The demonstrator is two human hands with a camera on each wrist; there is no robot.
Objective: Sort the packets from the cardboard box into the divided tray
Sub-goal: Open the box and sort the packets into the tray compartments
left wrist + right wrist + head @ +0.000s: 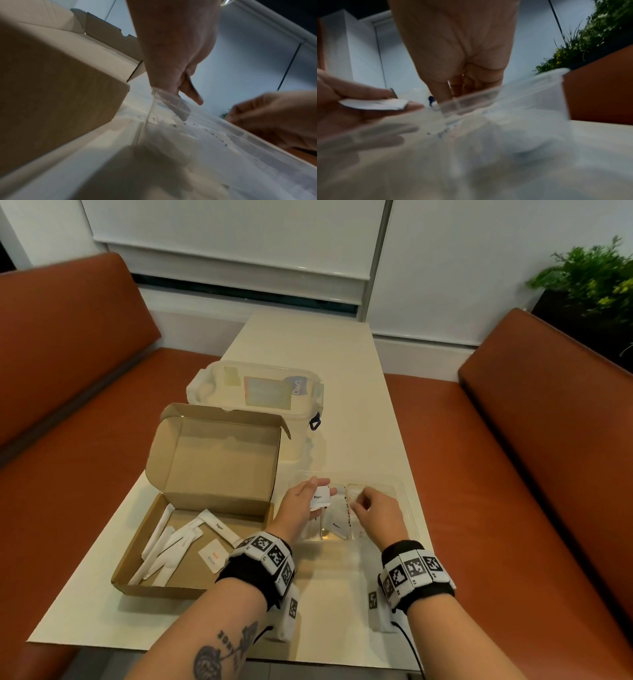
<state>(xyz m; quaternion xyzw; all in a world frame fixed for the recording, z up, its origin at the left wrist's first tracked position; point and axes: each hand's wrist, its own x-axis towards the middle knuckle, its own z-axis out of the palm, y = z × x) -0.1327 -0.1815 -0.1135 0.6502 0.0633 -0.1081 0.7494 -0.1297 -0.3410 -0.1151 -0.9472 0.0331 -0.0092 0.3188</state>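
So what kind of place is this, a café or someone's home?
Probably a café or restaurant booth, though I can't be sure. Orange padded benches face each other across a narrow pale table, a planter of greenery sits behind one bench, and the cardboard box holds sugar and salt sachets.

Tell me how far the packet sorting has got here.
Partly done. A pepper packet and some others already lie in the tray. The left hand holds another pepper packet over the tray; the right hand reaches into it. Sugar sticks and a salt packet remain in the box.
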